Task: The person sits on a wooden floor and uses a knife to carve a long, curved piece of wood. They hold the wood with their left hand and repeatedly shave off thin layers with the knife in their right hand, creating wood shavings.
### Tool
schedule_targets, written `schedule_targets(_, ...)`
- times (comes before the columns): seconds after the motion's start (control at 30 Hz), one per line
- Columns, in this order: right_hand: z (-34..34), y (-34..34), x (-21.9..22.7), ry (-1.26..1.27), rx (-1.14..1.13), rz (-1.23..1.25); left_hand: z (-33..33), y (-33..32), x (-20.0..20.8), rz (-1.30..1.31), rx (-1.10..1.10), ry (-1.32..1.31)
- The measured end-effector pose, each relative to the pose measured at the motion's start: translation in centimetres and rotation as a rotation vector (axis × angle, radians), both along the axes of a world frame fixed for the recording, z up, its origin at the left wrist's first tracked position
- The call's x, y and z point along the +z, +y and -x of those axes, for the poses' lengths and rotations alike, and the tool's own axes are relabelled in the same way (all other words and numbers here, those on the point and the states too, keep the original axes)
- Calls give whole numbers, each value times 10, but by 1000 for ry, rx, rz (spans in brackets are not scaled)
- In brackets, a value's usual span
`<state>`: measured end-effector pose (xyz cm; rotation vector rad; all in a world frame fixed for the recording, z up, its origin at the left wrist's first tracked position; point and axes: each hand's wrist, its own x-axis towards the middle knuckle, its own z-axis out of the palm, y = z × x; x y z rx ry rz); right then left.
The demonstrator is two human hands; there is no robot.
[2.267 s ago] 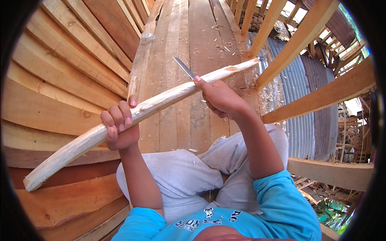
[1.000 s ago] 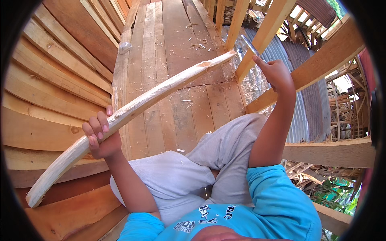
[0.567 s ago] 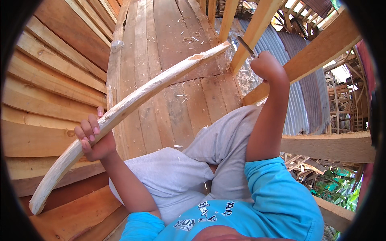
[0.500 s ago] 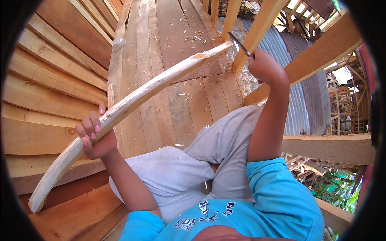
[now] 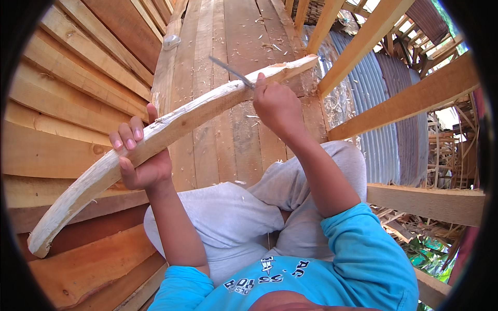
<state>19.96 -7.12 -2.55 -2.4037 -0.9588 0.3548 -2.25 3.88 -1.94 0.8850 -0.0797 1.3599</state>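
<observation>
A long, curved wooden pole, pale and stripped of bark, slants from the lower left up to the right above my crossed legs. My left hand grips it left of its middle, fingers over the top and thumb below. In my right hand is a knife, its narrow dark blade pointing up and left across the pole's upper edge. The knife's handle is hidden inside my closed fist. Near the pole's far right end the surface is notched and freshly cut.
Wooden planks form the floor, with shavings scattered over it. Stacked boards make a wall at the left. Wooden rails run along the right, with corrugated metal sheets beyond. A small clear plastic item lies by the wall.
My right hand with the knife has moved left and nearer, from the pole's far tip to farther along its length. The pole has rolled slightly in my left hand and shows more of its side.
</observation>
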Motion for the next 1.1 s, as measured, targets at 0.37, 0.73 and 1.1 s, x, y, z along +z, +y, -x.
schedule_targets(0.37, 30, 9, 11, 33, 49, -67, -1, 3, 3, -108, -12, 73)
schedule_targets(0.73, -21, 5, -18, 81, -28, -18, -2, 4, -1, -99, -23, 88)
schedule_targets(1.1, 20, 16, -9, 16, 87, -121, -5, 4, -11, -72, -14, 131)
